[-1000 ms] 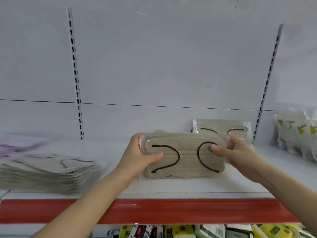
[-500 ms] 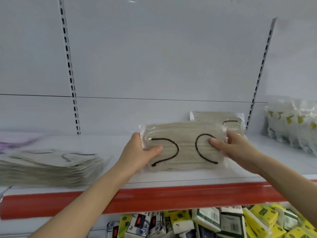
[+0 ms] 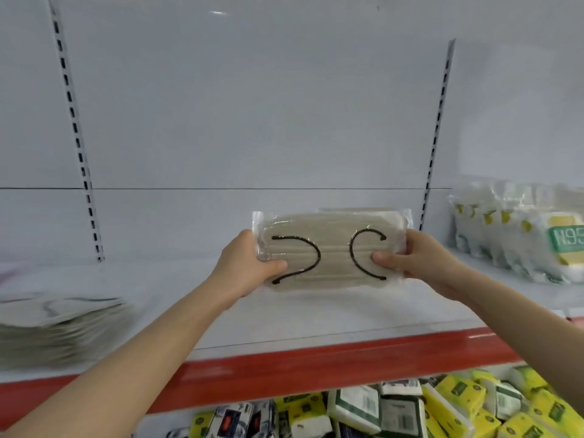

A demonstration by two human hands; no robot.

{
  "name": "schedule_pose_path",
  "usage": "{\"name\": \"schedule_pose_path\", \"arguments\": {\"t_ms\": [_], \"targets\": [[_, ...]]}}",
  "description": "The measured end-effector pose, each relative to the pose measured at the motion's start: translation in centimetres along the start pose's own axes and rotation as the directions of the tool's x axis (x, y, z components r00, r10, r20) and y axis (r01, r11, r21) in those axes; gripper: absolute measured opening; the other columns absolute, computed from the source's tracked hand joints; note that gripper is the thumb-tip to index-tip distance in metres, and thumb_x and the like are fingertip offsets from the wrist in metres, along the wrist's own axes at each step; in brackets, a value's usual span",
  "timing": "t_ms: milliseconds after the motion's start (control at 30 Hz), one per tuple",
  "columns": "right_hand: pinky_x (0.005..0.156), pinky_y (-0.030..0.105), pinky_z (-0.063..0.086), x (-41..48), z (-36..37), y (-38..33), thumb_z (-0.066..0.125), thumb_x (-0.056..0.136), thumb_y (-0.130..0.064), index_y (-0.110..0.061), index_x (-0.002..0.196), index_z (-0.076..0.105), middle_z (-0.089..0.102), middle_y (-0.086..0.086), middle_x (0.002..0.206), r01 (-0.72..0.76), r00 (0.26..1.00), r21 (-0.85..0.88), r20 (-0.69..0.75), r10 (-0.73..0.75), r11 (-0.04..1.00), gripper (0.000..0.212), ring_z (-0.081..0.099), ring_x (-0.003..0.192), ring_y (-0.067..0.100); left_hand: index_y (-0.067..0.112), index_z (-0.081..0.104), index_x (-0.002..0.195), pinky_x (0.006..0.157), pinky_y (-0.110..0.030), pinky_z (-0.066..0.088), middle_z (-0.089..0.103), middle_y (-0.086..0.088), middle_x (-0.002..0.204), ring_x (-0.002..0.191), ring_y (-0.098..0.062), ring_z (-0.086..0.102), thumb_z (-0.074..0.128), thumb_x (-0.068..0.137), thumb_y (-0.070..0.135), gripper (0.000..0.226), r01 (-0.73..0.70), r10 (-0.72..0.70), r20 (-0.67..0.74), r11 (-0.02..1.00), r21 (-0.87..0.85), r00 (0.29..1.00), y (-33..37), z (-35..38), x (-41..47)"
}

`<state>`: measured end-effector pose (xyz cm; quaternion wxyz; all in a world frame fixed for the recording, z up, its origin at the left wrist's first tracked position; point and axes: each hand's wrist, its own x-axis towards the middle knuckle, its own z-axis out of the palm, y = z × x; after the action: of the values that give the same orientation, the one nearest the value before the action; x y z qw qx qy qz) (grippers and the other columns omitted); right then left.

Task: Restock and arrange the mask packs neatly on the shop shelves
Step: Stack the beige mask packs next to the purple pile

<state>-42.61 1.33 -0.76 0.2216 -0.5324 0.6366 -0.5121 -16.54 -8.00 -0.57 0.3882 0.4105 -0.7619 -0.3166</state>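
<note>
A clear-wrapped pack of beige masks (image 3: pixel 331 251) with black ear loops stands upright over the white shelf (image 3: pixel 316 314), facing me. My left hand (image 3: pixel 249 267) grips its left end, thumb across the front. Its right end is gripped by my right hand (image 3: pixel 414 263), thumb on the front too. Just behind it another beige mask pack (image 3: pixel 354 210) stands against the back wall, almost wholly hidden. A blurred stack of beige mask packs (image 3: pixel 60 327) lies flat at the shelf's left end.
White packs marked N95 (image 3: pixel 518 235) stand in a row at the right of the shelf. A red strip (image 3: pixel 284 368) runs along the shelf's front edge. Below it lie several yellow and white tissue packs (image 3: pixel 410 406). Slotted uprights (image 3: pixel 436 137) divide the back wall.
Both hands have carried the held pack further back and to the right, tipping it more upright, until it nearly covers the pack standing against the back wall.
</note>
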Motion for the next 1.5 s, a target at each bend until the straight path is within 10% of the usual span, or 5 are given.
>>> {"name": "schedule_pose_path", "arguments": {"t_ms": [267, 700, 867, 1167, 1500], "targets": [[0.064, 0.027, 0.046, 6.4, -9.1, 1.7, 0.070, 0.078, -0.002, -0.015, 0.089, 0.057, 0.060, -0.015, 0.052, 0.052, 0.997, 0.048, -0.054, -0.050, 0.997, 0.021, 0.059, 0.058, 0.004, 0.008, 0.041, 0.102, 0.052, -0.024, 0.036, 0.051, -0.003, 0.093, 0.080, -0.018, 0.049, 0.069, 0.078, 0.017, 0.037, 0.021, -0.027, -0.069, 0.996, -0.082, 0.997, 5.3, 9.2, 6.9], [0.063, 0.023, 0.050, 10.1, -9.7, 8.9, 0.082, 0.070, -0.022, -0.005, 0.110, 0.056, 0.067, 0.007, 0.093, -0.135, 0.983, -0.179, 0.097, 0.154, 0.975, 0.051, 0.064, 0.079, 0.016, 0.017, 0.046, 0.066, 0.048, -0.008, 0.040, 0.053, 0.003, 0.066, 0.057, -0.005, 0.053, 0.068, 0.080, 0.016, 0.026, 0.130, -0.136, 0.025, 0.978, 0.160, 0.990, 2.9, 13.5, 8.6], [0.091, 0.037, 0.045, 10.1, -8.6, 8.6, 0.076, 0.075, -0.017, -0.006, 0.124, 0.044, 0.054, 0.013, 0.121, -0.097, 0.991, -0.227, 0.066, 0.115, 0.969, 0.059, 0.054, 0.110, 0.028, 0.007, 0.061, 0.104, 0.062, -0.027, 0.053, 0.070, -0.009, 0.087, 0.071, -0.020, 0.067, 0.063, 0.072, 0.018, 0.034, 0.136, -0.151, 0.084, 0.977, 0.165, 0.985, 1.7, 14.0, 9.5], [0.049, 0.013, 0.049, 9.7, -8.3, 8.3, 0.067, 0.078, 0.006, -0.023, 0.077, 0.051, 0.061, 0.001, 0.076, 0.003, 0.997, -0.205, 0.071, 0.012, 0.979, 0.033, 0.057, 0.064, 0.009, 0.004, 0.053, 0.097, 0.055, -0.024, 0.040, 0.059, -0.002, 0.078, 0.068, -0.017, 0.053, 0.059, 0.051, 0.047, 0.063, 0.120, -0.149, 0.101, 0.962, 0.246, 0.984, 0.9, 14.0, 9.9], [0.070, 0.029, 0.052, 10.5, -8.9, 9.0, 0.082, 0.066, -0.030, -0.007, 0.106, 0.054, 0.063, 0.005, 0.097, -0.126, 0.989, -0.344, 0.027, 0.144, 0.931, 0.054, 0.061, 0.086, 0.018, 0.018, 0.052, 0.066, 0.040, -0.009, 0.034, 0.053, 0.004, 0.064, 0.057, -0.011, 0.052, 0.064, 0.082, 0.018, 0.020, 0.151, -0.179, 0.085, 0.951, 0.269, 0.980, 3.0, 13.4, 8.4]]}}
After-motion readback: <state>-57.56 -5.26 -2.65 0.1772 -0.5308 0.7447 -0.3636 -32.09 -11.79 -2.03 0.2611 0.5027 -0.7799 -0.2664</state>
